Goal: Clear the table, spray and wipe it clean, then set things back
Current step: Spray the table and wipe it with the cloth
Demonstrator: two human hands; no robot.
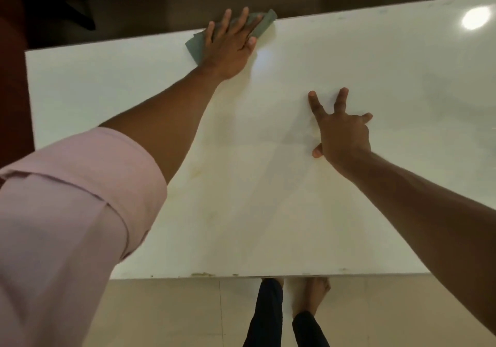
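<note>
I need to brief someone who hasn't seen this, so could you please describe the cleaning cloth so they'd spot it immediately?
Follow the glossy white rectangular table to its far edge. There the left hand presses flat on a crumpled grey-green cloth, the only dark thing lying on the pale top.

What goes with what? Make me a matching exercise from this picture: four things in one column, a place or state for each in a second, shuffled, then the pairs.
1. left hand
2. right hand
3. cloth
4. sleeve

A. grey, at the table's far edge
B. pink, rolled up
C. fingers spread, braced on the bare tabletop
D. pressing flat on the cloth

Pairs: 1-D, 2-C, 3-A, 4-B
</note>
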